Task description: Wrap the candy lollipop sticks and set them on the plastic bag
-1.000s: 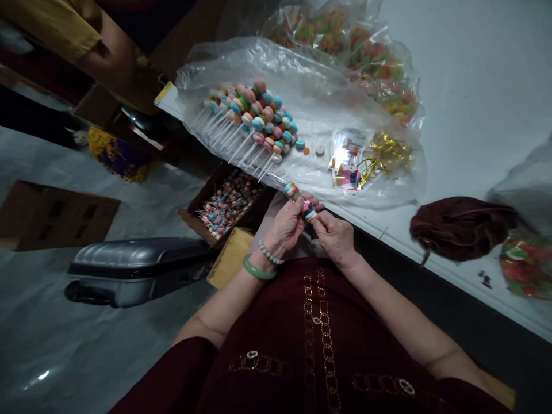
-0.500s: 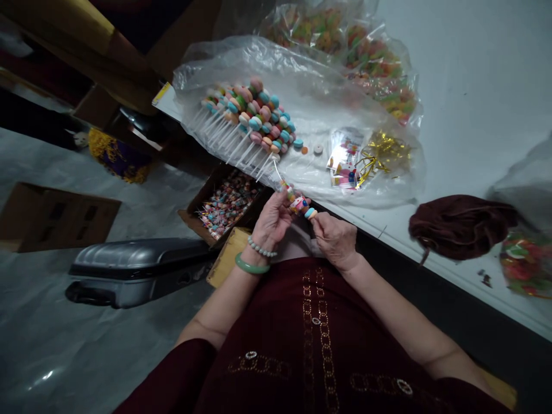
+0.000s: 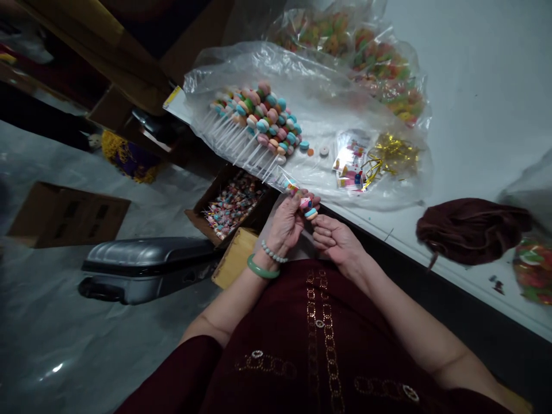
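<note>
My left hand [image 3: 288, 223] is closed around a candy skewer [image 3: 304, 205], a white stick strung with pink, blue and orange sweets, held just below the table edge. My right hand [image 3: 337, 238] sits right beside it with fingers loosely curled under the skewer's lower tip; it grips nothing that I can see. A pile of finished candy skewers [image 3: 257, 123] lies on a clear plastic sheet [image 3: 328, 98] on the white table [image 3: 474, 98]. Small printed bags [image 3: 351, 167] and gold twist ties [image 3: 390, 156] lie to the right of the pile.
Bags of colourful sweets [image 3: 366, 57] sit at the back of the table. A dark brown cloth [image 3: 470, 230] lies at the right. A cardboard box of wrapped candies [image 3: 230, 201] and a grey hard case [image 3: 142, 267] stand on the floor to my left.
The skewer has been pulled in closer to my left palm. My right hand has let go of its tip and dropped slightly, fingers loosening.
</note>
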`<move>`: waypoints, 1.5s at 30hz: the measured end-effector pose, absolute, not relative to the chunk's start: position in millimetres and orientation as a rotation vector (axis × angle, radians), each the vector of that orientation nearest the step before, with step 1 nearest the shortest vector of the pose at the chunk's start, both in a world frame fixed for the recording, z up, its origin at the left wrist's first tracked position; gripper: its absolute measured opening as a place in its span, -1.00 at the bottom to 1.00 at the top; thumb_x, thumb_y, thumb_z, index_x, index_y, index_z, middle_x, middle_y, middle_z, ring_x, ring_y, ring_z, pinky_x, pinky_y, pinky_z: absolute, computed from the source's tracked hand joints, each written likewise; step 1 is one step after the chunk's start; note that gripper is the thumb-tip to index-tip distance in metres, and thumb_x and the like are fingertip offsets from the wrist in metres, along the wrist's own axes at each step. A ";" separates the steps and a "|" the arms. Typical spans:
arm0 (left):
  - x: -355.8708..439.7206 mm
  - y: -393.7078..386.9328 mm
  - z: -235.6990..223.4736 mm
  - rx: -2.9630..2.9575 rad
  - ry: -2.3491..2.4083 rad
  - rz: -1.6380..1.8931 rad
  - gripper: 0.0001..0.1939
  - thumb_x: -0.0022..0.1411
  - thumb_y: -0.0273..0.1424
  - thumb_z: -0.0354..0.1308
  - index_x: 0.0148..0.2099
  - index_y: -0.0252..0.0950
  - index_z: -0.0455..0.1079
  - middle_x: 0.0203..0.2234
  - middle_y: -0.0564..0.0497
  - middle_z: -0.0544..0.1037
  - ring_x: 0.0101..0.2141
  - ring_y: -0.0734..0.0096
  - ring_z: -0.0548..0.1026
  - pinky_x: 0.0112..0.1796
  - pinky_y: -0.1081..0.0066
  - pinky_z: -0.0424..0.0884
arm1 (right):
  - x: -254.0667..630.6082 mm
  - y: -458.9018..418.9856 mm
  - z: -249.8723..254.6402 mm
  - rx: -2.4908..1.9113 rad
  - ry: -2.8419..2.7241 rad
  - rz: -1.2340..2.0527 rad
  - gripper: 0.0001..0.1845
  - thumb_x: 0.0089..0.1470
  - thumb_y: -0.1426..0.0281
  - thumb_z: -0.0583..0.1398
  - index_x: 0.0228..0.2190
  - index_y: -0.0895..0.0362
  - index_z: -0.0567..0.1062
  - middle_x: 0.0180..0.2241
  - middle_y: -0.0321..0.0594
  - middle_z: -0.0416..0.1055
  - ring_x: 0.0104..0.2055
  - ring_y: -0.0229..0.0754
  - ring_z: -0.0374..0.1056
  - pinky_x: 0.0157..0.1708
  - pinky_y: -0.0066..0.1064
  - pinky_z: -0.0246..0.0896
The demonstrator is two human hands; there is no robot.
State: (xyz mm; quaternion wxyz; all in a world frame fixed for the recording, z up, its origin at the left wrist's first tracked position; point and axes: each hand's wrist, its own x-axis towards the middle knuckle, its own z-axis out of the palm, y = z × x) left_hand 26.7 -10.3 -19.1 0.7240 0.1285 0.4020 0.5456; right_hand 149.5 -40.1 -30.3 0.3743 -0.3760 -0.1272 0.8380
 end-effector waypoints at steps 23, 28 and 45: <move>7.4 17.5 -3.2 0.112 1.064 0.995 -0.69 0.22 -0.15 0.21 -0.26 -0.31 0.36 -0.44 0.01 0.52 -0.38 0.34 0.57 -0.23 0.28 0.49 | 150.1 -61.0 -29.6 -1.464 -2.045 0.509 -0.69 0.25 0.36 0.05 -0.49 0.08 0.47 -0.59 -0.24 0.34 -0.52 -0.26 0.18 -0.45 -0.36 -0.08; 14.3 8.4 -8.2 0.172 0.983 1.066 -0.64 0.25 -0.08 0.15 -0.20 -0.31 0.40 -0.41 0.00 0.52 -0.33 0.32 0.57 -0.20 0.28 0.48 | 147.0 -61.3 -36.2 -1.498 -1.827 0.712 -0.75 0.21 0.34 0.06 -0.37 0.06 0.53 -0.45 -0.23 0.49 -0.43 -0.22 0.31 -0.38 -0.39 0.08; 6.4 -4.9 -19.7 0.349 0.992 0.899 -0.73 -0.01 -0.33 0.41 -0.26 -0.33 0.49 -0.41 0.02 0.58 -0.36 0.45 0.54 -0.21 0.40 0.44 | 169.1 -35.0 -41.8 -0.997 -0.365 2.146 -0.82 -0.07 0.30 0.27 -0.48 0.14 0.41 -0.76 -0.60 -0.11 -0.75 -0.49 -0.34 -0.76 -0.56 -0.35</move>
